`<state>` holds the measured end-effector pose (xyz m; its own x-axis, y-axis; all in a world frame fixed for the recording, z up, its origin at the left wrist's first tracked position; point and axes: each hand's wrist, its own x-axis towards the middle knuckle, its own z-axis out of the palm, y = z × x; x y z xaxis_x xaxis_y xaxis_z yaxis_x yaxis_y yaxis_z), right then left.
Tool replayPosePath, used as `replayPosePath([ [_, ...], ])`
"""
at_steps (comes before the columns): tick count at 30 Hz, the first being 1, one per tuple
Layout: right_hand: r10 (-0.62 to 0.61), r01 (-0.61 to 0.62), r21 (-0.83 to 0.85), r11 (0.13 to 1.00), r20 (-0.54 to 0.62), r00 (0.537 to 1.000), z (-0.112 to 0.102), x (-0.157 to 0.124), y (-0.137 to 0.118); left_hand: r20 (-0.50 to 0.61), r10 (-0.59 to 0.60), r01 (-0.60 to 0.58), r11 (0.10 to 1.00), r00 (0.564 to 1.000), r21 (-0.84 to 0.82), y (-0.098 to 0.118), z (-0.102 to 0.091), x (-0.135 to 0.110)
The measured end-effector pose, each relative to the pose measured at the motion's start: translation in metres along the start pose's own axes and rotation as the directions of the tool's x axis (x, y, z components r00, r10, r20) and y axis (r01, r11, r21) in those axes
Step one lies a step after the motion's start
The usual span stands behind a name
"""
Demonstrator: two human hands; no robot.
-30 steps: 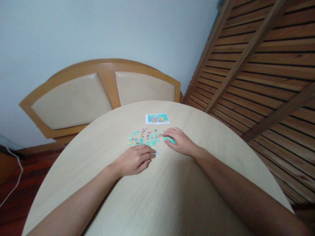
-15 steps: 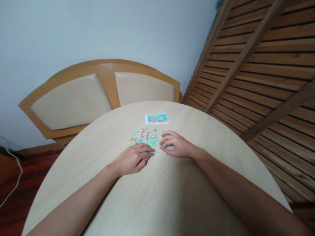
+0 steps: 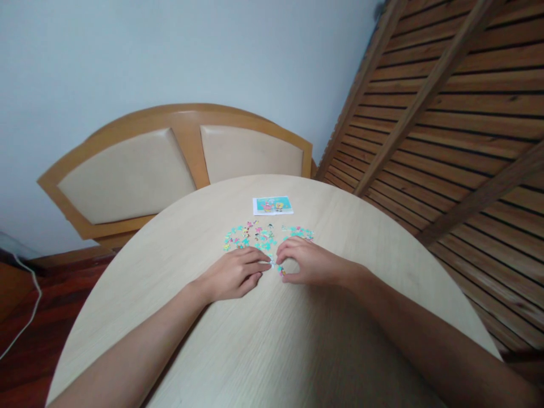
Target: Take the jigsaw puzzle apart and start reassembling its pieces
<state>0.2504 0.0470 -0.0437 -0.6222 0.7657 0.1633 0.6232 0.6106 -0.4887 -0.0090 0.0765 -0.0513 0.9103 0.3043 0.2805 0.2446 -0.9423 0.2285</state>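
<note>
Now that the half-curled right hand has drawn closer to the flattened left hand, both attend the same pieces, any grip indiscernible.

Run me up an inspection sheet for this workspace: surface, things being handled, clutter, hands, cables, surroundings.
Surface: round, pale wood-grain table.
Things: small jigsaw-like pieces, mostly turquoise, scattered loosely; a picture card lies beyond them.
Clutter: nothing seen.
Left hand: low over the near edge of the pieces, fingertips at a pale bluish bit.
Right hand: curved, thumb and fingers by a small multicoloured bit; grip unclear.
Cables: white cord at far left, off the table.
Surroundings: padded backrest, pale wall, slatted wooden panel to the right, reddish floor.
</note>
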Motion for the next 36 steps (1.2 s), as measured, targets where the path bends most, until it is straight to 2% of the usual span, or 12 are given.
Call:
replayPosePath([
  [4,0.105,-0.107,-0.032,0.994,-0.056,0.993,0.008,-0.006,-0.006,0.033,0.007,-0.008,1.000,0.999,0.009,0.001,-0.002,0.001],
  [10,0.234,-0.241,-0.014,0.971,-0.179,0.956,0.019,-0.020,-0.008,0.054,0.000,0.000,1.000,0.999,0.003,0.002,-0.003,0.002],
  [18,0.194,-0.189,0.046,0.981,-0.213,0.958,0.029,-0.020,-0.006,0.037,0.003,-0.002,1.000,0.999,-0.021,0.000,0.000,0.002],
  [27,0.157,-0.138,0.110,0.984,-0.188,0.969,0.031,-0.018,-0.006,0.044,-0.024,0.027,0.998,0.999,-0.062,-0.001,0.001,0.001],
  [31,0.206,-0.193,0.074,0.978,-0.266,0.942,0.033,-0.017,-0.007,0.042,-0.030,0.033,0.997,0.999,-0.069,-0.001,0.001,0.002],
  [36,0.217,-0.206,0.070,0.976,-0.262,0.940,0.034,-0.017,-0.009,0.067,-0.018,0.021,0.998,0.998,-0.053,-0.001,0.001,0.002],
])
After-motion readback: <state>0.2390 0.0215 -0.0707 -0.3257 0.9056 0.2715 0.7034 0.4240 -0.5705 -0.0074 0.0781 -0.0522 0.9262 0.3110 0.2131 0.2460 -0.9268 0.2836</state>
